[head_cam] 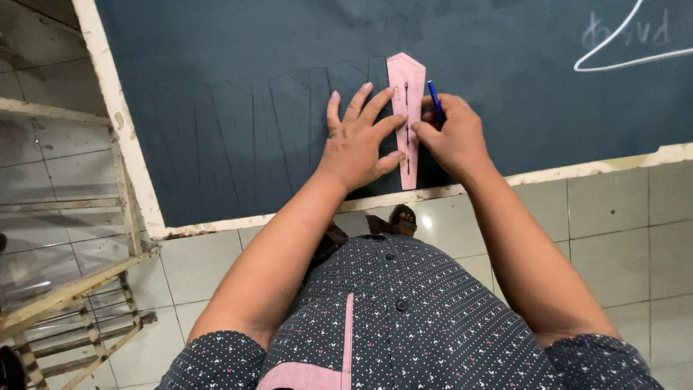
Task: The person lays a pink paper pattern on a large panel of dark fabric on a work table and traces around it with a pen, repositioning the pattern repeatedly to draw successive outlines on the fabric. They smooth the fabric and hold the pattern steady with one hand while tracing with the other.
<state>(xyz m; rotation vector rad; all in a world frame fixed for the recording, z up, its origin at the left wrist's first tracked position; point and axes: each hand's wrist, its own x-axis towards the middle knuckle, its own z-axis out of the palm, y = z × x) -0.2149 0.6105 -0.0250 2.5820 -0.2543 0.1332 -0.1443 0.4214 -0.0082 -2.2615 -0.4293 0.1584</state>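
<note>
Pink template (406, 115) under left hand (357, 141), pen (434, 92) in right hand (451, 133) grip, seemingly alongside.

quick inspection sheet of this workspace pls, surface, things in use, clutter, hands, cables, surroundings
surface: dark green cloth spread flat on a table with a worn pale edge; faint traced outlines in a row on it, white chalk marks at top right
job's things: pink pointed template lying flat on the cloth; blue pen at its right edge
clutter: nothing seen
grippers: left hand pressed flat, fingers spread, on the template; right hand holds the pen
cables: nothing seen
surroundings: pale tiled floor; wooden frame at left; a sandalled foot under the table edge
</note>
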